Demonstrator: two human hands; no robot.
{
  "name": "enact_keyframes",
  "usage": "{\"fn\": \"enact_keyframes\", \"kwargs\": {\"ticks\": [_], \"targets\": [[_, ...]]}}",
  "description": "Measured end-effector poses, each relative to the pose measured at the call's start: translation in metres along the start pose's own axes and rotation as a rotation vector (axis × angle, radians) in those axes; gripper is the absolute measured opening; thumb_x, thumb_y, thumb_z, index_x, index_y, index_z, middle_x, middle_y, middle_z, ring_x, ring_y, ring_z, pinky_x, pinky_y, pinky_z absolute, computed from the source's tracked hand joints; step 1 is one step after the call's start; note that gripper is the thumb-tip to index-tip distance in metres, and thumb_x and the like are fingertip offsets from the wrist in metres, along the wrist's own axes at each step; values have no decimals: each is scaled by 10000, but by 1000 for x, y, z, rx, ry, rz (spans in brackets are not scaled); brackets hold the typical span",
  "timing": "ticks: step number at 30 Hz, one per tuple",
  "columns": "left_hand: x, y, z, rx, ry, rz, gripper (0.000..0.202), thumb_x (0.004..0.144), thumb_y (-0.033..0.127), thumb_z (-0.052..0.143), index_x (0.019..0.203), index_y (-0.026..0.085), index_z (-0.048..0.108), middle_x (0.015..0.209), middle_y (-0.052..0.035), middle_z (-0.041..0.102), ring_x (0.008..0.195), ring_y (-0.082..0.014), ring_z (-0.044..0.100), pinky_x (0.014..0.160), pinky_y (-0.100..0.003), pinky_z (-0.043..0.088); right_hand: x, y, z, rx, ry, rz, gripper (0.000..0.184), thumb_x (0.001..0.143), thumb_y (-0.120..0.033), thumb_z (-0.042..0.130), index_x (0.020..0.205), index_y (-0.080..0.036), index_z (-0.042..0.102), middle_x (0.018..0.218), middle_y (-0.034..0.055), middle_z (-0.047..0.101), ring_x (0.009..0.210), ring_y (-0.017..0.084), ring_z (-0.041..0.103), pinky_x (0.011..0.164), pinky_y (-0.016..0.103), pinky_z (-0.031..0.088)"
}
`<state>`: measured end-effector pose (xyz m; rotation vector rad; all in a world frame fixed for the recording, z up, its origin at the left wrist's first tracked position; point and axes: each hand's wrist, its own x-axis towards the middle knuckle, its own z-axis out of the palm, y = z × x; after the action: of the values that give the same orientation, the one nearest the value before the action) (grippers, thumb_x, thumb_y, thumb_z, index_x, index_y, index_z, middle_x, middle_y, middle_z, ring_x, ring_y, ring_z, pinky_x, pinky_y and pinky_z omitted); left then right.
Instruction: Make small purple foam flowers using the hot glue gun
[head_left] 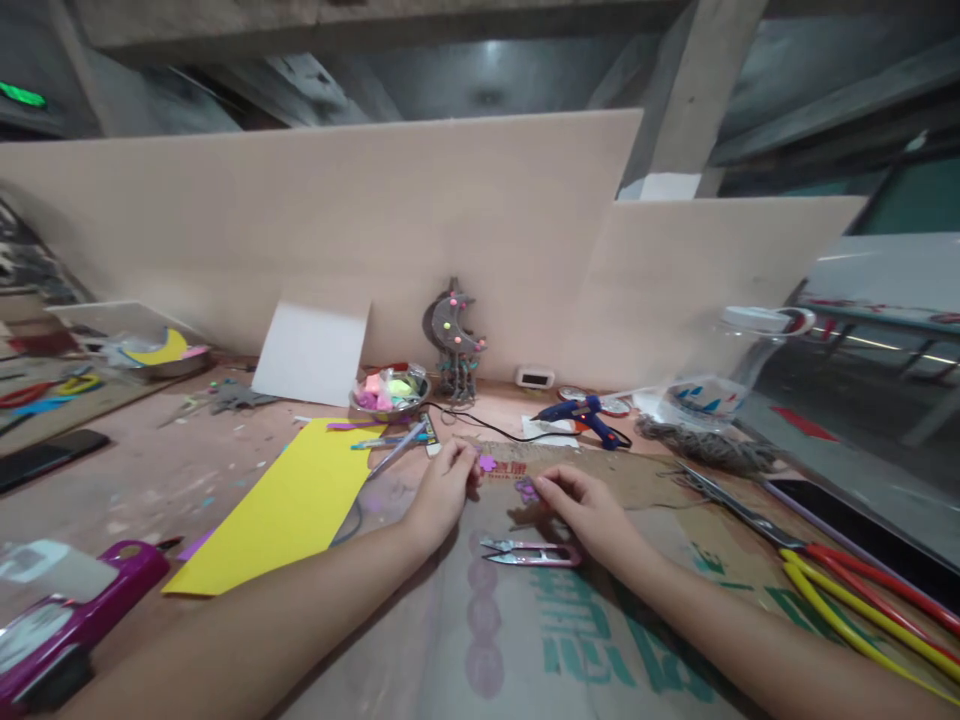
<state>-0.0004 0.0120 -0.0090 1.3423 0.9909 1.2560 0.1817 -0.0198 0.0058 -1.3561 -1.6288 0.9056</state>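
My left hand [448,485] is closed, its fingertips pinching a small purple flower cutout [488,463]. A little to the right, my right hand [581,502] is closed too, with thumb and forefinger on a second small purple flower-shaped piece [526,490], darker in tone. The two pieces are apart, above the printed cardboard [480,600]. Just below the hands, pink-handled thread snips [531,553] lie on the cardboard. A blue glue gun [581,415] rests on a white card behind my right hand.
Yellow foam sheet [277,510] and a purple tape dispenser [82,630] are at left. Red-and-yellow scissors [802,548], grey yarn [705,445] and a phone [870,540] lie at right. Behind stand a bowl [390,408], a moon ornament [454,330] and a plastic jug [727,370].
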Motion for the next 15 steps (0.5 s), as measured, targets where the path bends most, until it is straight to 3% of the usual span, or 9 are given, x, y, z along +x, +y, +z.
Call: {"fn": "enact_keyframes", "kwargs": {"ticks": [2,6,11,15], "targets": [[-1,-1,0,49,-58,31,225,861,332,363,686,196,401,591,42,412,543,-105,424,524,-221,374,3,3,-2,-57,25,-41,330,784,-480,524,752,-161,600,686,22,638,637,155,606,549,229,460],[-3,-1,0,158,-88,84,273,848,326,370,620,184,420,557,37,413,545,-109,423,539,-227,370,6,6,-4,-80,20,-38,365,763,-522,527,773,-167,612,705,36,658,652,189,619,546,254,451],[-5,2,2,187,-161,88,264,816,339,442,703,148,585,656,-11,585,631,-139,546,596,-244,427,8,-1,-7,-131,73,-84,354,756,-510,539,759,-167,625,670,28,634,624,181,595,549,259,445],[-7,4,4,193,-179,104,142,726,268,573,722,140,632,722,-27,645,695,-151,577,659,-248,438,11,-9,-4,-105,51,-78,337,786,-489,515,722,-166,582,621,1,563,563,142,545,521,243,425]]}}
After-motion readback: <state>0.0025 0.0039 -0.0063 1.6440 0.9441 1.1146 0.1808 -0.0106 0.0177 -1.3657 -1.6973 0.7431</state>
